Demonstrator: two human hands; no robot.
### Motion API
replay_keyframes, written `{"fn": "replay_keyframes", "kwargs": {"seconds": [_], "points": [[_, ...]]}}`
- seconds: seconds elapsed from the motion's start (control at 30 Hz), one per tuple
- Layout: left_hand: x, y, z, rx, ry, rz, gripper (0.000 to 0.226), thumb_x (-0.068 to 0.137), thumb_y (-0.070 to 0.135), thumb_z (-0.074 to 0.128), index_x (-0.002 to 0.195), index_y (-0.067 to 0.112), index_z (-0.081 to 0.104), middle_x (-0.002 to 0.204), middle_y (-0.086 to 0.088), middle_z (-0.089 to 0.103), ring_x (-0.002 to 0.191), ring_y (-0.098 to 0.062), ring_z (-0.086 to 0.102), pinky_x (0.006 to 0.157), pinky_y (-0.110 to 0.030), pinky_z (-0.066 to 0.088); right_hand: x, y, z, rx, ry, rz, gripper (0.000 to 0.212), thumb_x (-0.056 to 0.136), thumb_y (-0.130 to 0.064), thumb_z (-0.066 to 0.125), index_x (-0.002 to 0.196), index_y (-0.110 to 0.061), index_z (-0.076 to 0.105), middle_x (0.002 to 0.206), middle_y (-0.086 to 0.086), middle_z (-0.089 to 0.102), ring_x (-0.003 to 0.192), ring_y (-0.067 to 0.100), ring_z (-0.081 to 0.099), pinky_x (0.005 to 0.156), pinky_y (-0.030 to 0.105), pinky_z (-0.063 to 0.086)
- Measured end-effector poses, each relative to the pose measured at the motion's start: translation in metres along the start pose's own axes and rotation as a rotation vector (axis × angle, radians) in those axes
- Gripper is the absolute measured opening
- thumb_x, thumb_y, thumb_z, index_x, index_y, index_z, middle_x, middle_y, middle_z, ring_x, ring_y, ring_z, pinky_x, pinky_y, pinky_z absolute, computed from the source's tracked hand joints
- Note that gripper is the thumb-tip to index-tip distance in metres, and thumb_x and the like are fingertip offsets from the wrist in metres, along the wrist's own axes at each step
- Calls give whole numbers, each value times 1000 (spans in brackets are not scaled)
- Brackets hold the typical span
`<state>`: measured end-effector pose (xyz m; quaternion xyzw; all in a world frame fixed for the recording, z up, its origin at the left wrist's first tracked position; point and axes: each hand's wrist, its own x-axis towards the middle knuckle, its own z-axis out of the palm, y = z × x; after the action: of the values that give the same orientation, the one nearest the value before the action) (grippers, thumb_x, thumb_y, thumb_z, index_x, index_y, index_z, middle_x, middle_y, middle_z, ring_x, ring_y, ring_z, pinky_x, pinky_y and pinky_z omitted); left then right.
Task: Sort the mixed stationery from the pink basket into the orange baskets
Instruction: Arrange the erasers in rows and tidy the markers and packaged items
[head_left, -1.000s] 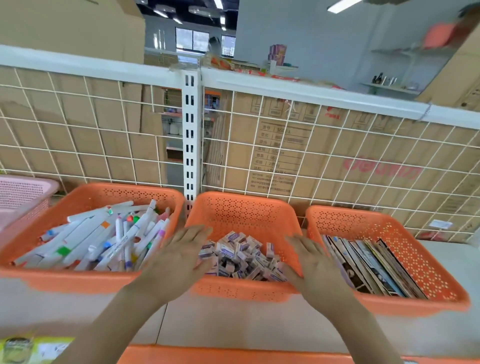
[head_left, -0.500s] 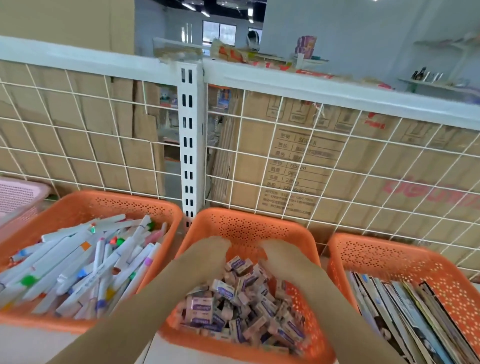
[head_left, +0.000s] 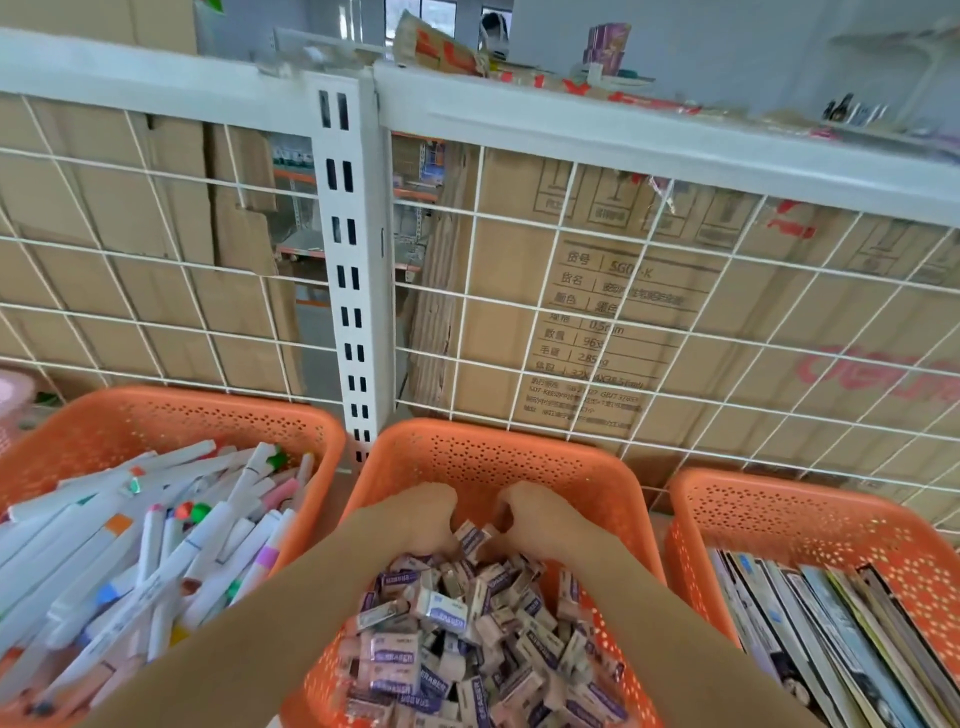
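head view: three orange baskets stand in a row across the bottom of the frame. the middle orange basket (head_left: 498, 457) sits at 6 o'clock and is heaped with small wrapped erasers (head_left: 441, 623), purple and white. both forearms reach into it from the bottom edge. the left hand (head_left: 415, 519) and right hand (head_left: 540, 519) lie side by side at the far end of the heap, knuckles up, fingers curled down into the erasers. the fingertips are buried, so i cannot tell whether either hand has hold of anything. one eraser sticks up in the gap between the two hands.

at 8 o'clock the left orange basket (head_left: 171, 415) is full of white markers (head_left: 171, 561) with coloured caps, lying crosswise over one another. at 4 o'clock the right orange basket (head_left: 779, 514) holds booklets (head_left: 831, 623) standing on edge in a row. the pink basket (head_left: 13, 400) shows only as a sliver at 9 o'clock, just beyond the left orange basket; its contents are out of sight.

behind the baskets, from 10 to 2 o'clock, rises a white wire grid (head_left: 557, 236) with a slotted white post (head_left: 348, 291) at 12 o'clock, and cardboard boxes (head_left: 597, 312) behind it.
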<state>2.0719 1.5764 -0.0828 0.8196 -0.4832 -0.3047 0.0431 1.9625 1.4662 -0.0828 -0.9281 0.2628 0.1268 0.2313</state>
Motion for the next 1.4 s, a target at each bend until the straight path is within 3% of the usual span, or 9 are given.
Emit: {"fn": "replay_keyframes", "kwargs": {"seconds": [0.1,0.23,0.43,0.6,0.73,0.93,1.13,1.23,1.4], "points": [[1,0,1,-53,21,-3,19,78,16,67,77,14,48,82,-5,60,73,-17,55,58,-26,41,2,0,0,92,64,-24,23,72,-23,77,89,-13,65,88,1,67,79,16,60,70,29,49],[1,2,0,-106,40,-2,18,84,9,61,99,4,55,99,-13,63,79,-20,57,49,-19,34,7,0,-1,217,78,-76,23,70,-15,78,89,-18,65,86,-3,60,82,15,57,78,30,48],[2,-1,-1,-124,162,-23,26,91,14,51,116,6,52,117,-10,57,101,-22,54,77,-26,40,12,10,-4,267,146,-199,14,78,-9,70,88,-19,69,87,0,65,80,13,58,81,33,49],[2,-2,-3,-288,125,-27,20,90,6,53,109,1,57,100,-13,65,82,-21,62,66,-27,46,13,13,-7,278,152,-219,16,85,-8,64,97,-14,71,93,-3,65,86,10,61,86,34,51],[2,-4,-8,-493,111,10,19,89,0,57,107,0,62,84,-11,65,67,-11,60,60,-16,50,9,13,-7,402,98,-212,19,92,-5,53,104,-14,66,101,7,64,85,19,66,64,28,57],[-2,0,-13,-681,132,18,17,86,-1,62,102,1,55,87,-18,66,58,-6,60,55,-14,51,12,12,-9,589,56,-220,27,82,0,67,108,-8,60,91,-1,67,82,7,63,75,17,50],[-4,3,-13,-780,130,3,24,90,6,58,111,-7,59,93,-18,67,60,-7,62,59,-16,53,11,9,-11,745,61,-196,15,84,-2,66,89,-16,65,63,-9,67,57,1,62,58,17,51],[-5,3,-15,-828,171,-20,23,91,8,58,110,-6,58,87,-14,67,66,-11,63,59,-16,53,7,7,-11,801,37,-191,17,86,-10,66,97,-23,66,69,-5,68,63,10,65,57,26,56],[-12,5,-19,-528,298,-31,29,92,12,55,120,2,54,104,-13,67,84,-17,65,75,-24,53,6,7,-10,853,-1,-142,27,85,-2,65,112,-8,64,82,6,68,67,17,65,55,22,55]]}}
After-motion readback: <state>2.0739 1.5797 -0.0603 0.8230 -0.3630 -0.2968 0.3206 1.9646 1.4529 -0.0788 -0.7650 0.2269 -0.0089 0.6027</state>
